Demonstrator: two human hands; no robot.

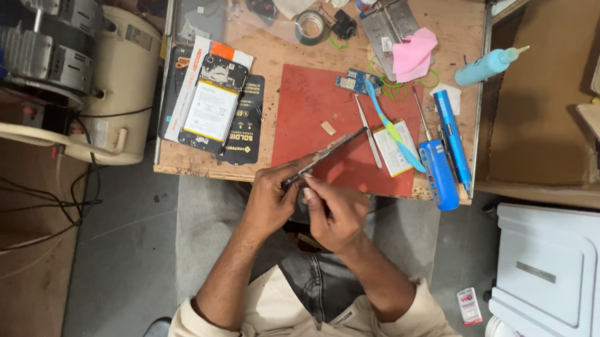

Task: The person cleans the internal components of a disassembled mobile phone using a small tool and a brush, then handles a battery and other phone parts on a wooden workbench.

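Both hands meet at the near edge of a small wooden worktable [289,56]. The left hand [271,199] is closed around the lower end of a thin dark phone frame [326,155], held edge-on and slanting up to the right over a red work mat [311,101]. The right hand [335,210] is curled, fingertips pinched against the same lower end of the frame; whether it holds a small tool cannot be told. On the mat beyond the frame lie metal tweezers [367,129], a white battery [394,148] and a blue-and-green toothbrush [395,128] laid across it. To the right, touching side by side, are a blue screwdriver [440,170] and a blue pen-shaped tool [453,140]. Farther back are a small blue circuit board [353,81], a pink cloth [412,55] on a metal jig [388,22], a tape roll [310,26] and a turquoise squeeze bottle [486,67] with a pale nozzle. To the left, an opened phone [211,105] with a white battery lies on flat black packets [245,134] with yellow and white print and a white card with an orange corner. A small white-and-red packet [469,306] lies on the floor by a white box [559,272].
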